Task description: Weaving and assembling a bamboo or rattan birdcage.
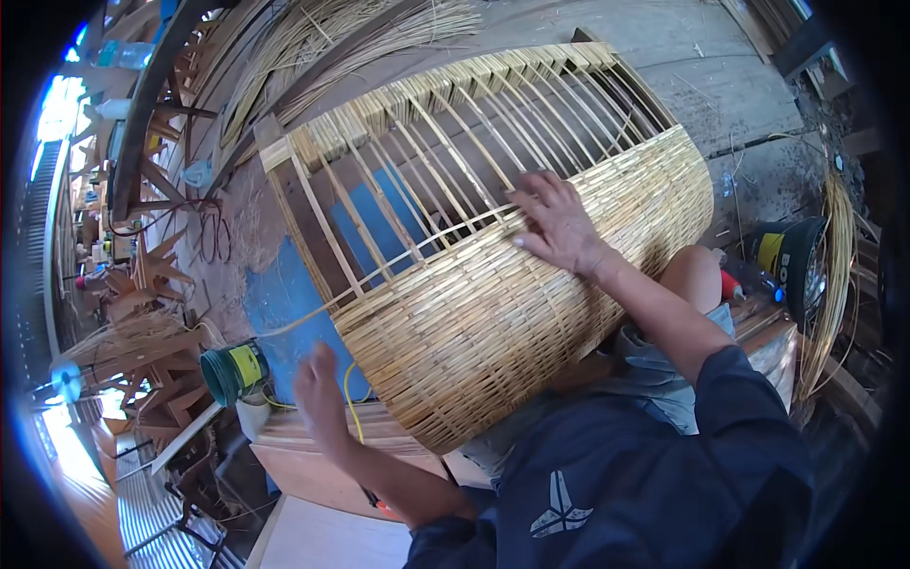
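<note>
A large curved wicker panel [531, 294] lies across my lap, tightly woven on the near side. Beyond the weave, bare wooden stakes [431, 156] run to the far edge of its frame. My right hand [559, 226] rests on the upper edge of the weave, thumb and fingers apart, touching the work near a thin pale strip. This rattan-like strip [403, 258] crosses the stakes, and its loose end runs out past the left edge. My left hand [322, 394] is raised left of the panel, apart from it; its fingers are smeared and hard to make out.
A dark green bucket [232, 372] with a yellow label stands at left, near a blue sheet [289, 303]. Bundled strips [379, 47] lie at the far left. Another bucket [791, 251] and hanging strips [834, 275] are at right. A wooden bench [332, 427] sits below my left hand.
</note>
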Demonstrator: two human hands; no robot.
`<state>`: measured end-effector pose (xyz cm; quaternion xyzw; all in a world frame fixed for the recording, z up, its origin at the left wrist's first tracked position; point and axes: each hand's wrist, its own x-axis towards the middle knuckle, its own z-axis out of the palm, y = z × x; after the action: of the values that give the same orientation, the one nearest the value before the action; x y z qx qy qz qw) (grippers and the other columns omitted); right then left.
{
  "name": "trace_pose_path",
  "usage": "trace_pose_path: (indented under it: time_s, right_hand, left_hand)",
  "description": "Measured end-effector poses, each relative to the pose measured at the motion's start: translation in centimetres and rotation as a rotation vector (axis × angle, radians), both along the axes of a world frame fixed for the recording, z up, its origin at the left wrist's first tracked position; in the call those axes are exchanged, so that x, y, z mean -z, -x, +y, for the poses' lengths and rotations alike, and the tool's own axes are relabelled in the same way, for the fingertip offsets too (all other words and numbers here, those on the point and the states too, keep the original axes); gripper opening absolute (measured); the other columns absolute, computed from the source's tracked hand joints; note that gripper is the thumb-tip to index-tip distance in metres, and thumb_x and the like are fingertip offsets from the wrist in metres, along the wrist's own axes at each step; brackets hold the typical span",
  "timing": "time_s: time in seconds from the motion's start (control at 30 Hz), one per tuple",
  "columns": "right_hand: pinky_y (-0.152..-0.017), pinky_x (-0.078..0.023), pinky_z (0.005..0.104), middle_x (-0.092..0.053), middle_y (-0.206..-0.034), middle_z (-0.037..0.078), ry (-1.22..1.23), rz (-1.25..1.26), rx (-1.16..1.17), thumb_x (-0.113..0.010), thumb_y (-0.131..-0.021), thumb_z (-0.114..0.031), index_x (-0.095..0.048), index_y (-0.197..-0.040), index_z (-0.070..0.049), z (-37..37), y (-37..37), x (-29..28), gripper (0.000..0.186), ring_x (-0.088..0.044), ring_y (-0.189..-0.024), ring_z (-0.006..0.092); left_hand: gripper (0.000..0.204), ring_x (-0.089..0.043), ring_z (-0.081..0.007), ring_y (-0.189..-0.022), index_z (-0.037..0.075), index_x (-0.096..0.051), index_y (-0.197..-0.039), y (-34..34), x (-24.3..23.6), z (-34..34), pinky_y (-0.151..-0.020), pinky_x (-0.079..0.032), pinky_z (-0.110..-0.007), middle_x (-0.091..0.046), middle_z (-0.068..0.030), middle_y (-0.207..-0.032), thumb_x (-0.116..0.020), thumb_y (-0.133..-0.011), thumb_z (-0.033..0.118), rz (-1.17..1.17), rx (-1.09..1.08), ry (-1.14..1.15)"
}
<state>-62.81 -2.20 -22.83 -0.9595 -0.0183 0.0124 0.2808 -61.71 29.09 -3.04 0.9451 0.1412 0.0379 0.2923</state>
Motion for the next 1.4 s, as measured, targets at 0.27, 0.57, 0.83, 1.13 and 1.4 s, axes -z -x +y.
trace_pose_path:
  time_s: [0.27,0.57,0.83,1.13,1.4]
  right_hand:
    - [-0.11,-0.019,0.0544,-0.041,-0.142,0.01,-0.05,-0.103,-0.051,-0.042,-0.089,-0.062,-0.043,-0.138,-0.019,2.6,-0.2,-0.1,0.066,-0.035,-0.131,0.0364]
    - [-0.106,-0.026,0.05,-0.055,-0.124,0.005,-0.174,-0.216,-0.102,-0.05,-0.089,-0.05,-0.056,-0.127,-0.019,1.8,-0.1,1.3,0.049,-0.046,-0.116,0.0292]
    - [-0.112,-0.018,0.0507,-0.041,-0.138,0.012,-0.151,-0.151,-0.013,-0.051,-0.09,-0.046,-0.05,-0.131,-0.013,4.9,0.0,-3.0,0.053,-0.027,-0.135,0.0347]
    - [-0.111,-0.021,0.0491,-0.047,-0.133,0.012,-0.266,-0.155,-0.091,-0.047,-0.093,-0.042,-0.05,-0.131,-0.01,11.4,-0.3,-5.4,0.05,-0.029,-0.134,0.0341]
    - [-0.11,-0.023,0.0493,-0.046,-0.136,0.011,-0.32,-0.273,-0.094,-0.053,-0.092,-0.036,-0.051,-0.129,-0.01,11.5,-0.5,-6.7,0.046,-0.03,-0.132,0.0351]
  left_hand:
    - [0.031,-0.056,-0.0272,-0.095,0.008,-0.066,-0.107,-3.4,8.1,-13.5,-0.085,-0.042,-0.043,-0.06,-0.0082,-0.098,-0.053,-0.079,0.005,-0.216,0.89,-0.635]
    - [0.03,-0.054,-0.0282,-0.098,0.006,-0.066,-0.105,-2.4,9.6,-12.4,-0.089,-0.039,-0.043,-0.057,-0.0084,-0.105,-0.05,-0.08,0.003,-0.138,0.981,-0.741]
    - [0.031,-0.053,-0.0289,-0.094,0.007,-0.064,-0.103,-3.2,3.1,-6.1,-0.082,-0.044,-0.039,-0.056,-0.0078,-0.096,-0.051,-0.076,-0.001,-0.13,0.854,-0.849]
    - [0.026,-0.053,-0.0261,-0.097,0.008,-0.062,-0.102,-2.0,3.0,-4.7,-0.082,-0.043,-0.04,-0.054,-0.0054,-0.099,-0.053,-0.077,0.003,-0.104,0.841,-0.844]
    - [0.025,-0.057,-0.0334,-0.095,0.004,-0.059,-0.109,-0.6,0.1,0.3,-0.085,-0.044,-0.043,-0.058,-0.0159,-0.104,-0.05,-0.092,0.02,-0.137,0.341,-0.534]
